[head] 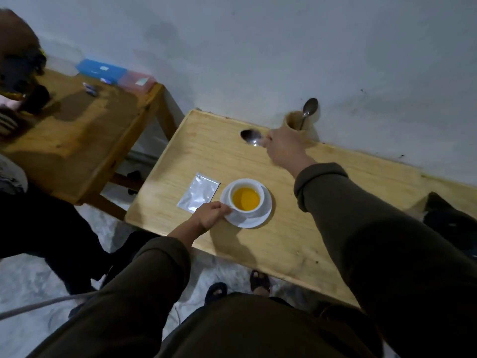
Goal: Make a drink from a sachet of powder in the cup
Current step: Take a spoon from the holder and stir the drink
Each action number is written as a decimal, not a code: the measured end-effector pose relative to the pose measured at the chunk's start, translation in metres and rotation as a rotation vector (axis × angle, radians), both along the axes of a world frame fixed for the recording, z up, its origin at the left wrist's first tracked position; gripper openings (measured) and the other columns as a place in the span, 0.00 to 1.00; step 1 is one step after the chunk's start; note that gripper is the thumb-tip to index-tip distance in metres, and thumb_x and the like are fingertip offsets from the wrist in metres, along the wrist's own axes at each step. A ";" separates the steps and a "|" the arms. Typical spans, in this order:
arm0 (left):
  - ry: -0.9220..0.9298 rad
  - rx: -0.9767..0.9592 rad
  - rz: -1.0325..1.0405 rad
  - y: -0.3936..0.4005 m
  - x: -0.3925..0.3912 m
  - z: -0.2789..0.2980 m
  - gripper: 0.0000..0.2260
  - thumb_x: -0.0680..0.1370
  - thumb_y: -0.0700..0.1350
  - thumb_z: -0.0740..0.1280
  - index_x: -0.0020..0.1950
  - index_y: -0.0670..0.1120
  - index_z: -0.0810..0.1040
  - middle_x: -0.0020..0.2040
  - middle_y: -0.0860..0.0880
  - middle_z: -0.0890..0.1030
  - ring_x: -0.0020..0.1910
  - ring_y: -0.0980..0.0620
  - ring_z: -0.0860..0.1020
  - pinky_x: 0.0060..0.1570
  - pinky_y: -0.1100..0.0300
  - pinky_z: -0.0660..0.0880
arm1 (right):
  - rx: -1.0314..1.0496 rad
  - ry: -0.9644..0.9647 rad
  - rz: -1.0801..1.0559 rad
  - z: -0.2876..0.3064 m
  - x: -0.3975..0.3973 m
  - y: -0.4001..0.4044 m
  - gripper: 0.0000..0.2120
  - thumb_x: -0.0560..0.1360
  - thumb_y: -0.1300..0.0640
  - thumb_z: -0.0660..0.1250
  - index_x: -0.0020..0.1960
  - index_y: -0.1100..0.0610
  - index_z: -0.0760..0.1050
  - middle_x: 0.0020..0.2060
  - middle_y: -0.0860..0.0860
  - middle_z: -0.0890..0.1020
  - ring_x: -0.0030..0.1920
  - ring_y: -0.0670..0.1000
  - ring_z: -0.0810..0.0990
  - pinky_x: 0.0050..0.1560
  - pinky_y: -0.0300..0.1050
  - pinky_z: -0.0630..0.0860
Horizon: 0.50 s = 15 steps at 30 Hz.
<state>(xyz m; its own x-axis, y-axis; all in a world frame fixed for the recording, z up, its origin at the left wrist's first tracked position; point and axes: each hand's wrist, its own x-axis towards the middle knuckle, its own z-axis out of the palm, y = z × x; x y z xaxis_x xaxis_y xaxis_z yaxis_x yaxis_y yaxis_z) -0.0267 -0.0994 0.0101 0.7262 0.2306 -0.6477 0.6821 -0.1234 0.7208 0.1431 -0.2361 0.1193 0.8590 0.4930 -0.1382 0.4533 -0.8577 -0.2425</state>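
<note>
The left hand (209,215) reaches in over the near edge of the worktop (296,228), its arm bent and sleeved in dark olive, and its fingers (224,208) are curled closed at the handle side of the cup (246,195), touching it. The right arm stretches out nearly straight across the worktop towards its far edge, sleeve cuff bunched just behind the wrist. The right hand (284,148) hangs above the far part of the worktop, back of the hand up, fingers closed around the handle of a spoon (251,136) whose bowl points left.
</note>
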 end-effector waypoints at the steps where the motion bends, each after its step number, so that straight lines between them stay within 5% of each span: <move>1: -0.015 0.012 -0.033 0.001 -0.001 0.000 0.11 0.75 0.45 0.68 0.54 0.40 0.81 0.44 0.48 0.76 0.44 0.52 0.73 0.39 0.62 0.69 | -0.077 0.060 0.027 -0.005 -0.008 0.000 0.11 0.79 0.59 0.57 0.55 0.64 0.75 0.48 0.58 0.79 0.48 0.58 0.78 0.41 0.46 0.68; 5: -0.047 0.044 -0.122 0.005 -0.004 -0.001 0.10 0.76 0.48 0.67 0.51 0.43 0.82 0.45 0.47 0.75 0.45 0.52 0.72 0.47 0.59 0.67 | -0.140 0.284 -0.071 -0.013 -0.043 -0.004 0.13 0.75 0.57 0.64 0.34 0.60 0.70 0.33 0.55 0.74 0.32 0.53 0.72 0.31 0.43 0.67; 8: -0.073 0.073 -0.151 0.007 -0.008 -0.001 0.11 0.70 0.57 0.68 0.40 0.50 0.79 0.39 0.50 0.76 0.43 0.50 0.73 0.46 0.58 0.69 | -0.233 0.304 -0.106 -0.010 -0.069 -0.004 0.15 0.73 0.64 0.64 0.29 0.59 0.64 0.28 0.54 0.68 0.27 0.50 0.66 0.27 0.42 0.63; 12: -0.112 0.142 -0.225 0.006 -0.009 -0.001 0.13 0.75 0.56 0.66 0.45 0.47 0.78 0.42 0.48 0.77 0.44 0.48 0.73 0.45 0.59 0.68 | -0.311 0.328 -0.136 -0.003 -0.095 0.000 0.16 0.73 0.65 0.65 0.30 0.60 0.63 0.29 0.55 0.70 0.31 0.53 0.70 0.38 0.47 0.70; 15: -0.132 0.229 -0.285 0.003 -0.012 0.005 0.16 0.78 0.55 0.61 0.52 0.43 0.79 0.53 0.44 0.80 0.53 0.44 0.77 0.49 0.56 0.69 | -0.303 0.306 -0.162 -0.006 -0.106 0.004 0.03 0.73 0.66 0.64 0.40 0.63 0.73 0.36 0.56 0.74 0.37 0.55 0.73 0.41 0.45 0.70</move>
<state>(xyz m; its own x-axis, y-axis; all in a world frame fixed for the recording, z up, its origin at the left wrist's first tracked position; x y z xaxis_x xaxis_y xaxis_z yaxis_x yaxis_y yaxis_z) -0.0385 -0.0964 0.0150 0.8555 0.1354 -0.4998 0.5007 -0.4625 0.7317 0.0374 -0.2324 0.1138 0.8186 0.2540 -0.5151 0.2544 -0.9645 -0.0714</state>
